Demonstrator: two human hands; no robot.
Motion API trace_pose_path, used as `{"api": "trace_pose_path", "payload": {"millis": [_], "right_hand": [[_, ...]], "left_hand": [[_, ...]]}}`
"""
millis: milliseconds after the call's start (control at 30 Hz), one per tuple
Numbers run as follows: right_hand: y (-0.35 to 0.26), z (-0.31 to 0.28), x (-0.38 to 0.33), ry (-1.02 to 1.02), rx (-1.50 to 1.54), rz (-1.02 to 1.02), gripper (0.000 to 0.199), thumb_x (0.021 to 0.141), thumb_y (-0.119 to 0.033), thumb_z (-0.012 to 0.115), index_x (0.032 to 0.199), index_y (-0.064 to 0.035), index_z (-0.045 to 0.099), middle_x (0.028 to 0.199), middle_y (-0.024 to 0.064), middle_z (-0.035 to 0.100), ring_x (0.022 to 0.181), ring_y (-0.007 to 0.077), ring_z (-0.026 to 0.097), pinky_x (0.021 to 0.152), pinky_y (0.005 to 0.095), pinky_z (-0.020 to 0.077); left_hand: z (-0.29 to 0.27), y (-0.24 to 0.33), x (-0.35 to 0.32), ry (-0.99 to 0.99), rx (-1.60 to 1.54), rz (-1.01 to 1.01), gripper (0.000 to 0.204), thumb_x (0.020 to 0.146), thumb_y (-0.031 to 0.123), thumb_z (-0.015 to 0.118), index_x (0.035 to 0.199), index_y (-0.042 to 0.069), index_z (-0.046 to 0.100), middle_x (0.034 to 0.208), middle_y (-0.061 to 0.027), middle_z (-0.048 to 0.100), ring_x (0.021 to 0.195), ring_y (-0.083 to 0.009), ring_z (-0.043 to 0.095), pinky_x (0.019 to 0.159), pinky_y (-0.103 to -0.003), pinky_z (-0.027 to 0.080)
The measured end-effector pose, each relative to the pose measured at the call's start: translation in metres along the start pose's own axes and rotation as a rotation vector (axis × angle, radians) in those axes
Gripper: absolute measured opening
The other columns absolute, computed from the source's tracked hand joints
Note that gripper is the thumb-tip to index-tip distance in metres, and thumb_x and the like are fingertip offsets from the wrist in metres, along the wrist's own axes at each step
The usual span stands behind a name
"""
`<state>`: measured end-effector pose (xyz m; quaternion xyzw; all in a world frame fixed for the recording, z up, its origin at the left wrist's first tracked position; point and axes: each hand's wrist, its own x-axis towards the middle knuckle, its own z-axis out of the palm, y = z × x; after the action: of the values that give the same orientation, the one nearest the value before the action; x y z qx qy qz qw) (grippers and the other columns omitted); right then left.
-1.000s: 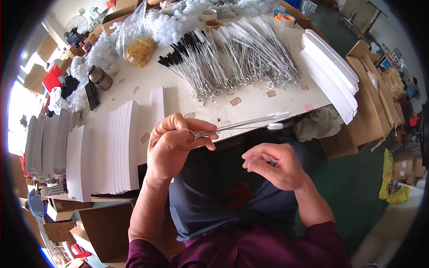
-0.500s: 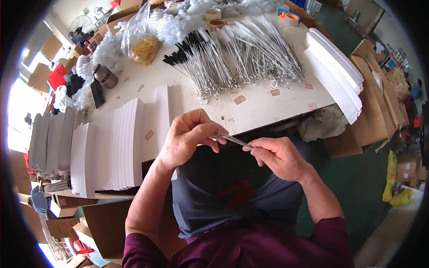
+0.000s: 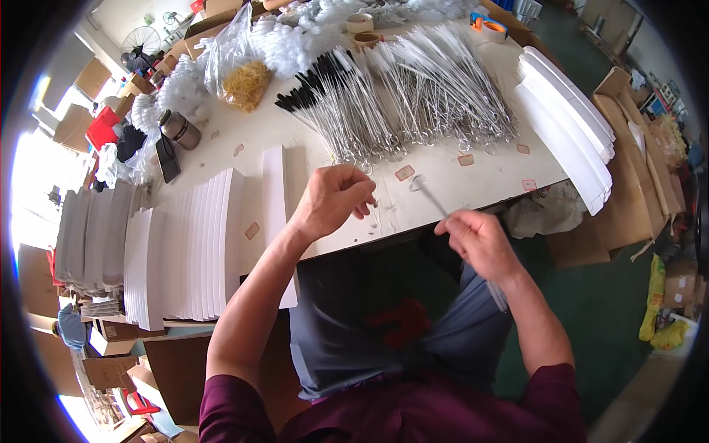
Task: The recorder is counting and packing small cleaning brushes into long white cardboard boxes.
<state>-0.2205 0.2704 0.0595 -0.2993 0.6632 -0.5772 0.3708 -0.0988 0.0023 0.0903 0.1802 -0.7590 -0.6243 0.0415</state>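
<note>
My right hand (image 3: 476, 240) pinches thin wire-handled tube brushes (image 3: 434, 198). Their blurred ring ends point up over the table's near edge, while a greyish end shows below my wrist. How many there are cannot be made out. Left of them, my left hand (image 3: 338, 198) hovers above the table edge, its thumb and forefinger pressed together and the other fingers curled; whatever is between them is too small to tell. Beyond both hands lies a wide pile of similar tube brushes (image 3: 436, 96), rings toward me, some with black bristles (image 3: 299, 96) at the left.
Long white cartons (image 3: 196, 244) stand in rows at the left, and one lies alone (image 3: 275, 184). More white cartons (image 3: 569, 125) are stacked at the right. Farther back are a bag of yellow rubber bands (image 3: 245, 85), a flask (image 3: 179, 129), a phone (image 3: 168, 159) and tape rolls (image 3: 360, 23).
My hands have come apart. The wires that ran between them are now only in my right hand, with their ring ends swung up toward the table.
</note>
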Motion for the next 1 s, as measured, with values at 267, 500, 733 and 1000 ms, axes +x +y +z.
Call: {"api": "trace_pose_path", "payload": {"millis": [267,500,733,1000], "right_hand": [[0.006,-0.035,0.063,0.123,0.353,0.094,0.025,0.109,-0.020,0.051,0.110,0.0006,0.065,0.068,-0.0051,0.047,0.049,0.0009,0.032,0.043,0.0213,0.0236],[0.029,-0.037,0.098,0.190,0.286,0.067,0.023,0.107,-0.019,0.053,0.107,-0.0002,0.066,0.067,-0.0039,0.048,0.047,0.0022,0.033,0.041,0.0220,0.0235],[0.037,-0.029,0.096,0.260,0.031,-0.035,0.027,0.106,-0.020,0.053,0.099,-0.0002,0.070,0.063,-0.0029,0.053,0.050,0.0042,0.044,0.044,0.0236,0.0338],[0.038,-0.030,0.097,0.261,0.003,-0.056,0.027,0.107,-0.019,0.053,0.099,-0.0002,0.071,0.064,-0.0030,0.054,0.051,0.0038,0.044,0.046,0.0242,0.0348]], "left_hand": [[0.007,-0.018,0.062,0.212,0.697,0.274,0.019,0.091,0.014,0.066,0.106,0.003,0.072,0.086,-0.0169,0.074,0.082,-0.0289,0.075,0.076,-0.040,0.059],[0.020,-0.011,0.089,0.199,1.027,0.185,0.023,0.091,0.023,0.062,0.103,0.005,0.069,0.089,-0.0223,0.072,0.088,-0.0432,0.071,0.084,-0.052,0.055],[0.015,-0.029,0.092,0.159,1.189,0.154,0.018,0.089,0.020,0.061,0.094,0.003,0.064,0.086,-0.0207,0.071,0.084,-0.0420,0.071,0.080,-0.052,0.056],[0.022,-0.038,0.093,0.186,1.283,0.247,0.011,0.092,0.014,0.060,0.088,0.004,0.063,0.080,-0.0186,0.071,0.077,-0.0375,0.072,0.070,-0.049,0.058]]}}
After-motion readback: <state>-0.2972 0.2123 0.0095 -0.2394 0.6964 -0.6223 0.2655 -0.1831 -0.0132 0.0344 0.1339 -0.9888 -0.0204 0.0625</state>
